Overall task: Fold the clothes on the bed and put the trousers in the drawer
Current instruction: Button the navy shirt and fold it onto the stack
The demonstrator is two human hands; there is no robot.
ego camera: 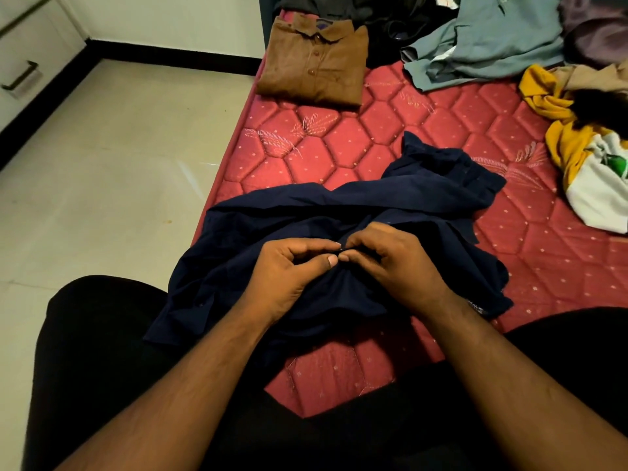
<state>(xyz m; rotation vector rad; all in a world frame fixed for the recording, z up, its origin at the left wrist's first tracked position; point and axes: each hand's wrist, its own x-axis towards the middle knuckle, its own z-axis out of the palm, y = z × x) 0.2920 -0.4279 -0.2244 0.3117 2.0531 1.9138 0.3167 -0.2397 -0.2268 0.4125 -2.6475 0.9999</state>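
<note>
Brown button-up shirt (314, 61) lay folded on the red quilted bed (339, 147), while both hands (334, 263) pinched the crumpled navy garment (339, 205) before the person, other clothes (486, 39) unfolded, drawer (23, 66) untouched.

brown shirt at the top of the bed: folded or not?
Folded. The brown shirt lies as a neat rectangle on the mattress, collar up, buttons in a line.
</note>
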